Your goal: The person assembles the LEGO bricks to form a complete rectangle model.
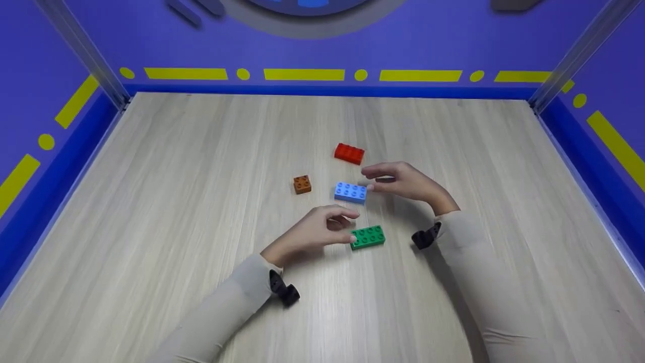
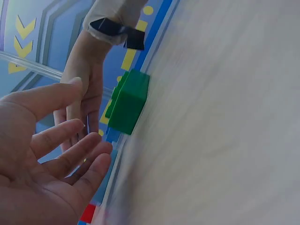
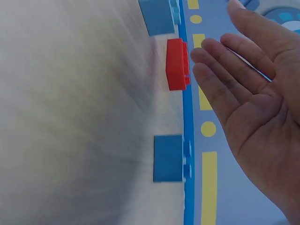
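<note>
In the head view my left hand (image 1: pixel 322 227) hovers with fingers loosely bent, its thumb tip over the left end of a green toy building brick (image 1: pixel 368 237). The left wrist view shows that palm bare and the green brick (image 2: pixel 129 103) apart from the fingers. My right hand (image 1: pixel 403 180) holds nothing; its thumb tip appears beside the right end of a light blue brick (image 1: pixel 350 192). Beyond it lies a red brick (image 1: pixel 348 154). A small orange-brown brick (image 1: pixel 302 184) sits to the left. In the right wrist view, the red brick (image 3: pixel 176 64) is clear of the fingers.
Bricks rest on a pale wood-grain table (image 1: pixel 176 201). Blue-purple walls with yellow marks (image 1: pixel 304 74) border its back and sides. In the right wrist view, a blue block with two visible studs (image 3: pixel 168 158) stands low; I cannot match it to the head view.
</note>
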`<state>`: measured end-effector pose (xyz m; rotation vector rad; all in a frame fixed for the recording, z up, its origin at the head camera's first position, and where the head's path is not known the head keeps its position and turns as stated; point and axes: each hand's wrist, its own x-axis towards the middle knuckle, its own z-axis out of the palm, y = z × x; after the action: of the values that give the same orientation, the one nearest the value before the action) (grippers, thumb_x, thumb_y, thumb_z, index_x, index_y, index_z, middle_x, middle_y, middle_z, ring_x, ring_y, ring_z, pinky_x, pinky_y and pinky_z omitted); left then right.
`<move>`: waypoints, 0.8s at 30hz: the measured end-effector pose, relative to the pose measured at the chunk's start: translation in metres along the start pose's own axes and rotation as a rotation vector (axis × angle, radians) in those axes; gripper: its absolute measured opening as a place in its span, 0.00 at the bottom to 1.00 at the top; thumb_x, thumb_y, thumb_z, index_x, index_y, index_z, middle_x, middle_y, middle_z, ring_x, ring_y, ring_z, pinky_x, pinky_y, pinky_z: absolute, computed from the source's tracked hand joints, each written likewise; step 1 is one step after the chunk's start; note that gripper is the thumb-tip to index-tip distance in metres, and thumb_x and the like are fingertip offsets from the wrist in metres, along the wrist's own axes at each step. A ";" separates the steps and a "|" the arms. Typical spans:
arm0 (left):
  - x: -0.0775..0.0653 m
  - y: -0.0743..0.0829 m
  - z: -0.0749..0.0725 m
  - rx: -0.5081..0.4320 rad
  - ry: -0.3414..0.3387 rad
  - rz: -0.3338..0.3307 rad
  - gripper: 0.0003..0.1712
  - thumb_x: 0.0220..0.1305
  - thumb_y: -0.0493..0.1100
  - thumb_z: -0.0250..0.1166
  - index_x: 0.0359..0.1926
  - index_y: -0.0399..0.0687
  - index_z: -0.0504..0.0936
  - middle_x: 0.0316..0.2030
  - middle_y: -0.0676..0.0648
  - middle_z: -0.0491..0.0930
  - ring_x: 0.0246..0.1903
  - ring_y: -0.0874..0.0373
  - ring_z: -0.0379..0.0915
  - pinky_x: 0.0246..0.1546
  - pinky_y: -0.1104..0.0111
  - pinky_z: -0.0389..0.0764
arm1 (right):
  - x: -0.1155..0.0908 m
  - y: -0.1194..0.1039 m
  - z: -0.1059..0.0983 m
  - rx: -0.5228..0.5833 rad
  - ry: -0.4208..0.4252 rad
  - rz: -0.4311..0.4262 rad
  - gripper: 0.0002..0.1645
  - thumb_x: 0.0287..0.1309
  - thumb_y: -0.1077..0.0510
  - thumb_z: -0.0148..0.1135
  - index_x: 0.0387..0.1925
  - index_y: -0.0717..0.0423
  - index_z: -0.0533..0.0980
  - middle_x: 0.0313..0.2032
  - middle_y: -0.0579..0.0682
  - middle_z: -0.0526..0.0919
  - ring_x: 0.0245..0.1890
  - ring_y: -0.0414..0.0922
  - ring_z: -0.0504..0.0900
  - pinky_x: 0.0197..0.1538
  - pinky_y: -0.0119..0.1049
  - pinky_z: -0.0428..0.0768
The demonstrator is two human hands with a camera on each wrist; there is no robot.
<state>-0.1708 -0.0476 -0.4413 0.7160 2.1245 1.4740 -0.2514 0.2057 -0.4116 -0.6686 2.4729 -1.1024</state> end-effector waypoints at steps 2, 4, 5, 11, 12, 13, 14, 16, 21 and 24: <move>0.001 -0.001 0.003 0.011 -0.011 -0.009 0.29 0.58 0.44 0.70 0.61 0.42 0.76 0.57 0.45 0.77 0.54 0.54 0.75 0.58 0.65 0.74 | 0.003 -0.001 0.003 0.000 -0.013 0.000 0.29 0.61 0.50 0.64 0.62 0.55 0.73 0.60 0.53 0.77 0.62 0.49 0.74 0.63 0.48 0.72; 0.001 -0.001 0.005 0.028 -0.023 -0.015 0.30 0.57 0.45 0.71 0.61 0.43 0.76 0.57 0.46 0.77 0.54 0.56 0.75 0.58 0.66 0.74 | 0.006 -0.002 0.006 0.005 -0.019 0.003 0.29 0.60 0.52 0.64 0.62 0.56 0.73 0.60 0.53 0.77 0.62 0.49 0.74 0.63 0.47 0.72; 0.002 -0.001 0.006 0.034 -0.029 -0.017 0.30 0.57 0.45 0.71 0.60 0.44 0.76 0.56 0.46 0.78 0.54 0.57 0.75 0.58 0.66 0.74 | 0.007 -0.002 0.007 0.010 -0.021 0.003 0.29 0.60 0.53 0.64 0.62 0.56 0.73 0.60 0.53 0.77 0.62 0.50 0.74 0.62 0.47 0.72; 0.004 0.000 0.011 0.068 -0.045 -0.006 0.29 0.55 0.43 0.72 0.59 0.43 0.78 0.55 0.48 0.79 0.53 0.59 0.75 0.57 0.68 0.74 | 0.011 -0.004 0.013 0.033 -0.051 -0.016 0.29 0.57 0.56 0.67 0.60 0.60 0.74 0.59 0.56 0.78 0.60 0.52 0.75 0.61 0.48 0.74; 0.005 0.000 0.011 0.079 -0.044 -0.005 0.29 0.55 0.43 0.72 0.59 0.44 0.78 0.55 0.49 0.79 0.52 0.59 0.75 0.56 0.68 0.74 | 0.012 -0.005 0.014 0.030 -0.055 -0.017 0.29 0.57 0.57 0.68 0.60 0.60 0.74 0.58 0.56 0.78 0.59 0.53 0.76 0.60 0.48 0.74; 0.005 0.000 0.012 0.089 -0.044 -0.002 0.28 0.55 0.43 0.72 0.58 0.44 0.78 0.54 0.49 0.79 0.51 0.59 0.75 0.56 0.68 0.75 | 0.013 -0.005 0.015 0.024 -0.058 -0.018 0.29 0.56 0.57 0.68 0.59 0.61 0.74 0.58 0.57 0.79 0.59 0.53 0.76 0.60 0.49 0.74; 0.006 0.000 0.013 0.104 -0.043 -0.002 0.28 0.55 0.43 0.72 0.58 0.44 0.79 0.54 0.49 0.80 0.51 0.60 0.75 0.55 0.68 0.75 | 0.014 -0.006 0.016 0.012 -0.060 -0.018 0.29 0.56 0.57 0.68 0.59 0.61 0.74 0.57 0.57 0.79 0.58 0.54 0.77 0.60 0.49 0.75; 0.007 0.000 0.014 0.130 -0.044 -0.013 0.27 0.55 0.42 0.72 0.57 0.45 0.79 0.53 0.50 0.80 0.49 0.61 0.75 0.54 0.69 0.75 | 0.015 -0.008 0.018 -0.019 -0.060 -0.006 0.29 0.55 0.57 0.69 0.59 0.60 0.75 0.56 0.57 0.79 0.58 0.54 0.77 0.59 0.49 0.75; 0.009 0.002 0.014 0.167 -0.046 -0.021 0.26 0.54 0.41 0.73 0.56 0.46 0.81 0.51 0.50 0.81 0.47 0.61 0.74 0.53 0.66 0.76 | 0.016 -0.011 0.022 -0.080 -0.056 -0.006 0.27 0.55 0.58 0.69 0.57 0.57 0.77 0.55 0.56 0.80 0.55 0.53 0.78 0.59 0.48 0.75; 0.010 0.002 0.015 0.175 -0.049 -0.026 0.25 0.54 0.40 0.72 0.55 0.45 0.81 0.51 0.49 0.82 0.48 0.60 0.74 0.53 0.65 0.76 | 0.017 -0.010 0.023 -0.105 -0.054 -0.021 0.26 0.54 0.59 0.69 0.57 0.56 0.77 0.55 0.56 0.80 0.53 0.52 0.78 0.59 0.48 0.75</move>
<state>-0.1685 -0.0304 -0.4445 0.7756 2.2356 1.2552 -0.2516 0.1762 -0.4207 -0.7461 2.4968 -0.9546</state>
